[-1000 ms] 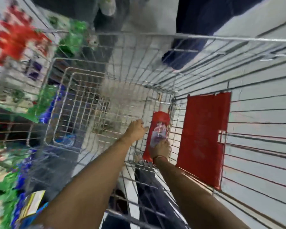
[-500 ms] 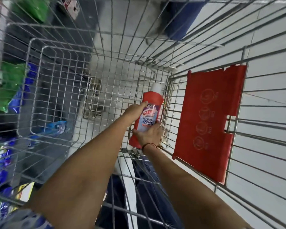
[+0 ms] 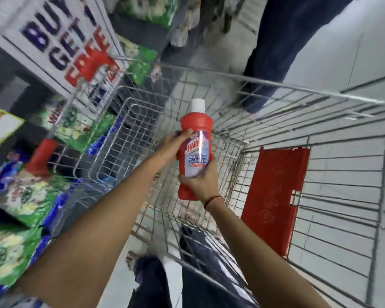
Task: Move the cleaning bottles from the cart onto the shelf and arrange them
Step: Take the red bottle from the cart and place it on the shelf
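Nearest, the person's dark trouser legs (image 3: pixel 151 283) are standing on the pale floor (image 3: pixel 333 41) just behind the wire cart (image 3: pixel 276 138), whose near rim is crossing low in the view. Both bare forearms are reaching forward over that rim. The right hand (image 3: pixel 201 182) is gripping the lower half of the red cleaning bottle (image 3: pixel 195 150), its fingers (image 3: pixel 187 179) wrapped across the label. The left hand (image 3: pixel 172 146) is clasping the upper left side, fingers (image 3: pixel 185 132) curled onto the shoulder of the bottle. The bottle is standing nearly upright, white cap (image 3: pixel 197 105) pointing far, held in the air above the basket and clear of every wire. Half a second ago it was lower, near the cart's right corner by the wires; now it is sitting higher with open room all around it.

To the right, the red plastic flap (image 3: pixel 273 201) is hanging on the cart's side wall, well apart from the bottle. To the left, beyond the cart's left edge, the shelf (image 3: pixel 142 34) is carrying green packets (image 3: pixel 80 130), blurred by motion, and a white sign (image 3: pixel 60 47) that was out of view earlier. Farther off, another person's dark legs (image 3: pixel 282 52) are standing past the cart's far rim.
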Motion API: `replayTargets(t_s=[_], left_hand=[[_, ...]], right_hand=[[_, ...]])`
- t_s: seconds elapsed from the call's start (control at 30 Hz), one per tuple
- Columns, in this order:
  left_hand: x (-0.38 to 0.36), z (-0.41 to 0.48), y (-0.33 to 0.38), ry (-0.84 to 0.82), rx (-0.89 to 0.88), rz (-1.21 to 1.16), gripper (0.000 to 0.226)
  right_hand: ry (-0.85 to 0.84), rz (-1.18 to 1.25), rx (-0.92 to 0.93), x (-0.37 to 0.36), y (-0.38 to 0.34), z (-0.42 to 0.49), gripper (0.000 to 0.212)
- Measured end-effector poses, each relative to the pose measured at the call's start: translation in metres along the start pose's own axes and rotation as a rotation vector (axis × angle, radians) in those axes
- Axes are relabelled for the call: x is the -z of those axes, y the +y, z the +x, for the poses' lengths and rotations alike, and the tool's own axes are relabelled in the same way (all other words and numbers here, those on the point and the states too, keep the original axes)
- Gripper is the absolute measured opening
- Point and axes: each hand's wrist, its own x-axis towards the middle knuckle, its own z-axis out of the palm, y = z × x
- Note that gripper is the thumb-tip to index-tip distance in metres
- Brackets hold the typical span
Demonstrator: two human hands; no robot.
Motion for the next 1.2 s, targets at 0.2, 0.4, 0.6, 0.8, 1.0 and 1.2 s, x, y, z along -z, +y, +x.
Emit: replayTargets(t_s=[0.2, 0.4, 0.6, 0.8, 1.0, 1.2], left_hand=[[0.026, -0.063, 0.041, 0.085, -0.148, -0.009, 0.041], [0.047, -0.11, 0.055, 0.172, -0.244, -0.1, 0.017], [0.1, -0.173, 0.056, 0.356, -0.378, -0.193, 0.023], [0.176, -0.271, 0.037, 0.571, -0.525, -0.291, 0.022], [0.25, -0.392, -0.007, 0.826, -0.681, -0.405, 0.022], [0.301, -0.513, -0.069, 1.096, -0.852, -0.358, 0.015]], right_hand=[[-0.019, -0.022, 0.17, -0.005, -0.05, -0.03, 0.084], [-0.075, -0.091, 0.321, -0.012, -0.086, -0.057, 0.08], [-0.236, -0.045, 0.439, -0.05, -0.114, -0.09, 0.077], [-0.469, 0.003, 0.598, -0.13, -0.144, -0.152, 0.08], [-0.724, -0.104, 0.771, -0.22, -0.165, -0.239, 0.088], [-0.954, -0.242, 0.943, -0.301, -0.176, -0.345, 0.078]])
